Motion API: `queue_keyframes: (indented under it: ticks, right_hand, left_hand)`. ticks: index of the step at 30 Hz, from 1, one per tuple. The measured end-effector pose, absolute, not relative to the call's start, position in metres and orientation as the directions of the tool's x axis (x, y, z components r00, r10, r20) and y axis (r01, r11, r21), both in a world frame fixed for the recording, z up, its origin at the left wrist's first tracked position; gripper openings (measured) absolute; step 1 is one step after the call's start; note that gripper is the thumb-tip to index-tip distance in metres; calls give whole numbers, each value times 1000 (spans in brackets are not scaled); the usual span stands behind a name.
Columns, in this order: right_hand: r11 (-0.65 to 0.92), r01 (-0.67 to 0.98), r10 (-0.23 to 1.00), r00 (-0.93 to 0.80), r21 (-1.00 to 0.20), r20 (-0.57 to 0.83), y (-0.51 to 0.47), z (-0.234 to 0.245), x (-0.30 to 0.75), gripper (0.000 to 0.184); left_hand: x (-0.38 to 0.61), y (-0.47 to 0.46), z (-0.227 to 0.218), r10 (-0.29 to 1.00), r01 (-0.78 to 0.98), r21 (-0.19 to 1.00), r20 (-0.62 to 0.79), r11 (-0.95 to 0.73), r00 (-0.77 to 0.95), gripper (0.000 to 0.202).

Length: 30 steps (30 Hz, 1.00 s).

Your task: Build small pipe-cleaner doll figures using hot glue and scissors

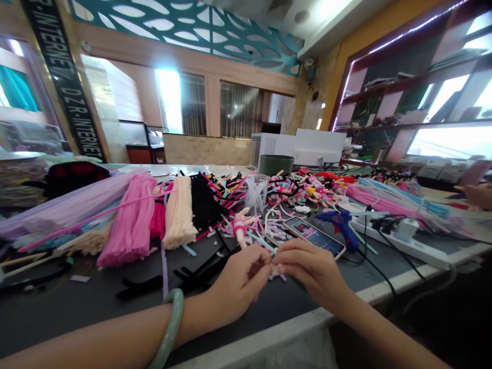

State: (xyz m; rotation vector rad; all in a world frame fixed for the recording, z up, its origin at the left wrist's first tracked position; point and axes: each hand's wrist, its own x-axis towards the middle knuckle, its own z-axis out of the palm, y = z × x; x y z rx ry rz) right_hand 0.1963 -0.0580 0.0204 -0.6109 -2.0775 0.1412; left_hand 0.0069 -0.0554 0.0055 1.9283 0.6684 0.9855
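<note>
Your left hand [238, 287] and right hand [313, 266] meet fingertip to fingertip low over the dark tabletop [96, 307], close to its white front edge. Each grip is clamped on a small pipe-cleaner piece [277, 274]. Fingers hide most of it, so its long axis cannot be told; a pale stub pokes out below your fingertips. Bare tabletop lies to the left. A smartphone [315, 237] lies just beyond your right hand, with a blue glue gun [340, 221] behind it.
</note>
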Motion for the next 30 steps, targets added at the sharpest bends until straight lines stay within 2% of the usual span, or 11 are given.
queue_keyframes:
  ticks: [8, 11, 15, 22, 26, 30]
  right_hand:
    - [839, 378, 534, -428, -392, 729, -53, 18, 198, 6]
    - [782, 421, 612, -378, -461, 694, -53, 15, 198, 3]
    - [692, 422, 721, -348, -586, 600, -55, 9, 195, 11]
    - [608, 379, 792, -218, -698, 571, -53, -7, 190, 12]
    - [662, 364, 741, -185, -655, 645, -53, -13, 190, 11]
    - [731, 475, 630, -194, -490, 752, -58, -14, 189, 6]
  left_hand:
    - [7, -52, 5, 738, 100, 856, 372, -508, 563, 18]
    - [7, -52, 5, 745, 120, 854, 362, -506, 561, 17]
    - [7, -51, 4, 739, 129, 850, 358, -511, 571, 18]
    - [10, -46, 3, 759, 163, 849, 342, -502, 553, 21]
    - [9, -47, 1, 765, 171, 863, 310, -476, 564, 23]
    - [8, -45, -1, 770, 171, 868, 302, -465, 561, 24]
